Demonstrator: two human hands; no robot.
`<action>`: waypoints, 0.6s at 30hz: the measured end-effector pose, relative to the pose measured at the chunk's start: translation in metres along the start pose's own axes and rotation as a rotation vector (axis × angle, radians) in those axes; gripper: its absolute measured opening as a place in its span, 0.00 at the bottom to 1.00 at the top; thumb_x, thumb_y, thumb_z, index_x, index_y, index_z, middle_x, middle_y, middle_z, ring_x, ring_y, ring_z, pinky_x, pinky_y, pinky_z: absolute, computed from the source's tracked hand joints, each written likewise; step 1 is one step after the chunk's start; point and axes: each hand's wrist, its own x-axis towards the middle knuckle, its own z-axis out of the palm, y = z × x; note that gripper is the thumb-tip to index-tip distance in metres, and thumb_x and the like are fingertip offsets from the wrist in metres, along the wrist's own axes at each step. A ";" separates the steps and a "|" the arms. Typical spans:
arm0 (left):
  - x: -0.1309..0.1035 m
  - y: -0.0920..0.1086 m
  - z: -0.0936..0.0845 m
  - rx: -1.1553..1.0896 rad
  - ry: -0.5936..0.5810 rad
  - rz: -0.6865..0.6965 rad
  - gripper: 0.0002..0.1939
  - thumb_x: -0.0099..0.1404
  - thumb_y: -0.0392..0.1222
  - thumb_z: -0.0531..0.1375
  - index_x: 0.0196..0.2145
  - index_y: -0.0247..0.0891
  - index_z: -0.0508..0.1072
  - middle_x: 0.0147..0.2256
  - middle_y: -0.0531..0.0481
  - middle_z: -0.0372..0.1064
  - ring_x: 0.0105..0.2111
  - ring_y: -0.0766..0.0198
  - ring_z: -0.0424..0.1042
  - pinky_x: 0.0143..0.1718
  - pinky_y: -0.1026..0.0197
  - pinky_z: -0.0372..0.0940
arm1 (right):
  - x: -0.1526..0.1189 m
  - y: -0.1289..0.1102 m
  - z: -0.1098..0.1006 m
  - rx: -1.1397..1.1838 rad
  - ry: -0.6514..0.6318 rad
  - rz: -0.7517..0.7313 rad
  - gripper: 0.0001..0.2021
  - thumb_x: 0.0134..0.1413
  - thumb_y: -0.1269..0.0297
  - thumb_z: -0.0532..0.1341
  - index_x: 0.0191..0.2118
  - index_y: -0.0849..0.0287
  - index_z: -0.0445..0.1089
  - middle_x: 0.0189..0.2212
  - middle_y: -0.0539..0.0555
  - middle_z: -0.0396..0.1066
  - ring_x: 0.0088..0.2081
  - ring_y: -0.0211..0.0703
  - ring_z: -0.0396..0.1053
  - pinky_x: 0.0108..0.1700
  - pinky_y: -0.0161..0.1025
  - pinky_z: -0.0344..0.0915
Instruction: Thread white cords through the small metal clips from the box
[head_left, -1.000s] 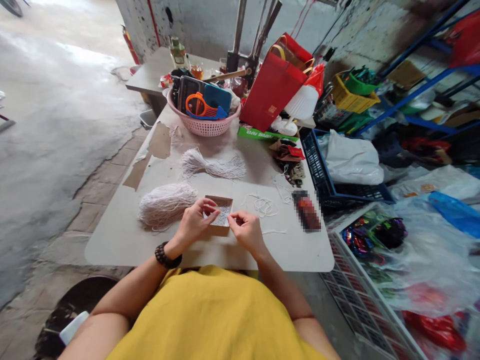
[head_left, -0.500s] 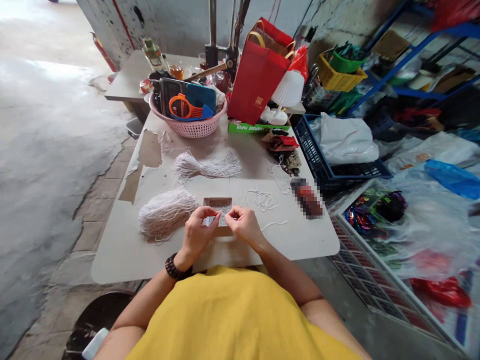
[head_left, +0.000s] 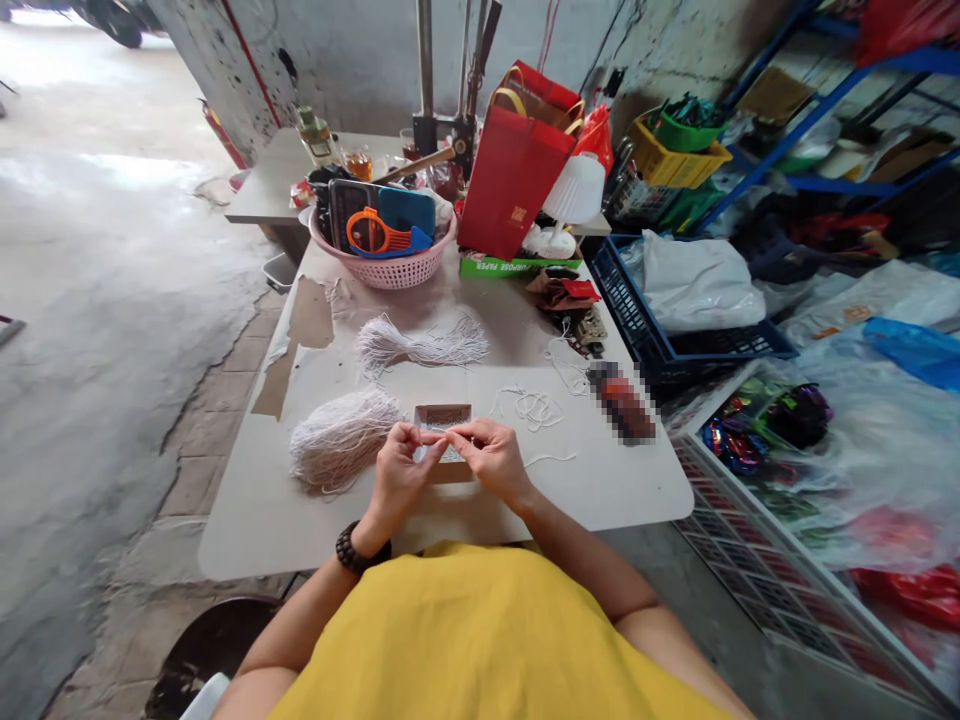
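- A stained wall point(head_left: 360, 60) stands beyond the fingers point(head_left: 430, 437), bare floor point(head_left: 112, 300) well to their left, one blue shelf point(head_left: 787, 148) far off to their right.
- One white table point(head_left: 622, 490) spreads below the fingers, brown patches showing towards its far left edge.
- One blue crate point(head_left: 626, 300), right of the fingers and farther off.
- One red bag point(head_left: 517, 170), one pink basket point(head_left: 394, 270) and one lamp point(head_left: 577, 190), all beyond the fingers.
- Two string bundles: the near bundle point(head_left: 345, 435) just left of the fingers, the far bundle point(head_left: 424, 342) past them.
- Two hands, left hand point(head_left: 401, 480) and right hand point(head_left: 495, 465), fingertips meeting; whether they're clamped on anything, I can't tell.
- One box point(head_left: 454, 472) right under the fingertips, pale bits inside too small to count.
- One string tangle point(head_left: 536, 408), right of the fingers.
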 end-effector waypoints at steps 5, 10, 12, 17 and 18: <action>0.007 0.005 0.002 -0.296 -0.081 -0.268 0.26 0.51 0.57 0.69 0.41 0.36 0.74 0.33 0.46 0.80 0.34 0.59 0.78 0.39 0.58 0.71 | 0.002 0.000 0.000 0.104 0.026 0.036 0.11 0.52 0.57 0.63 0.29 0.57 0.79 0.23 0.53 0.71 0.23 0.37 0.60 0.26 0.36 0.58; 0.008 0.004 0.007 -0.387 -0.088 -0.281 0.21 0.49 0.56 0.70 0.32 0.35 0.80 0.31 0.46 0.80 0.32 0.59 0.77 0.39 0.58 0.72 | 0.002 0.005 0.003 0.127 -0.020 0.056 0.13 0.51 0.56 0.63 0.29 0.60 0.79 0.22 0.53 0.71 0.23 0.36 0.59 0.27 0.35 0.58; 0.009 0.002 0.011 -0.445 -0.096 -0.270 0.20 0.49 0.55 0.71 0.32 0.35 0.81 0.32 0.45 0.80 0.33 0.58 0.77 0.40 0.58 0.72 | 0.003 0.006 0.003 0.117 -0.035 0.055 0.14 0.51 0.55 0.63 0.29 0.60 0.79 0.21 0.52 0.71 0.23 0.36 0.59 0.27 0.35 0.57; 0.014 0.001 0.010 -0.744 -0.035 -0.280 0.19 0.48 0.54 0.73 0.27 0.35 0.76 0.35 0.44 0.79 0.40 0.58 0.77 0.46 0.59 0.70 | 0.009 0.012 -0.018 0.109 -0.191 0.116 0.15 0.51 0.52 0.63 0.32 0.59 0.80 0.22 0.52 0.72 0.25 0.38 0.64 0.30 0.35 0.61; 0.016 0.002 0.008 -0.815 -0.015 -0.278 0.19 0.47 0.53 0.73 0.26 0.35 0.74 0.32 0.46 0.79 0.40 0.59 0.77 0.47 0.59 0.70 | 0.010 0.014 -0.028 0.114 -0.232 0.146 0.15 0.50 0.51 0.64 0.32 0.59 0.80 0.21 0.51 0.71 0.24 0.38 0.63 0.30 0.36 0.61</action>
